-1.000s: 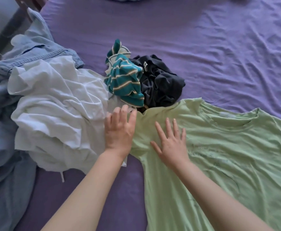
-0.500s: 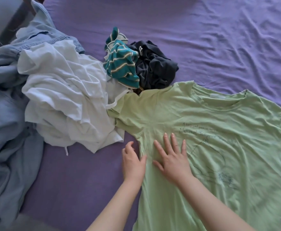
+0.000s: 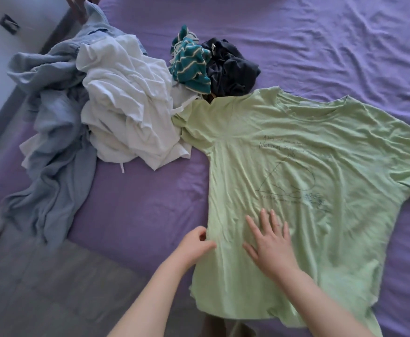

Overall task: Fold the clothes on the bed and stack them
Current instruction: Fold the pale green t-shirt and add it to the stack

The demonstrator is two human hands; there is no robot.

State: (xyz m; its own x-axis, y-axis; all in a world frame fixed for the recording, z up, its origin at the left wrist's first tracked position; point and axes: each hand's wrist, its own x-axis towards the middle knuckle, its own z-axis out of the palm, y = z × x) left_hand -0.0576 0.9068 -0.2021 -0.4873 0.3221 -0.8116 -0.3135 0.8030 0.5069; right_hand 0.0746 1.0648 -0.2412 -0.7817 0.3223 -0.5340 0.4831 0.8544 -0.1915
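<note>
Pale green and limp, the T-shirt (image 3: 308,166) lies face up on the purple bed (image 3: 320,45), right of the unfolded heap (image 3: 126,113), its left side seam pinched by the left hand (image 3: 194,244) while the right hand (image 3: 270,246) presses flat-fingered just inside; light, soft cloth, probably best lifted by seam and shoulder.

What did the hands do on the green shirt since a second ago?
Both hands slid down the green shirt, from near its sleeve toward the hem. The left hand now pinches the shirt's side edge; the right hand presses flat. The pile of clothes stayed unfolded.
</note>
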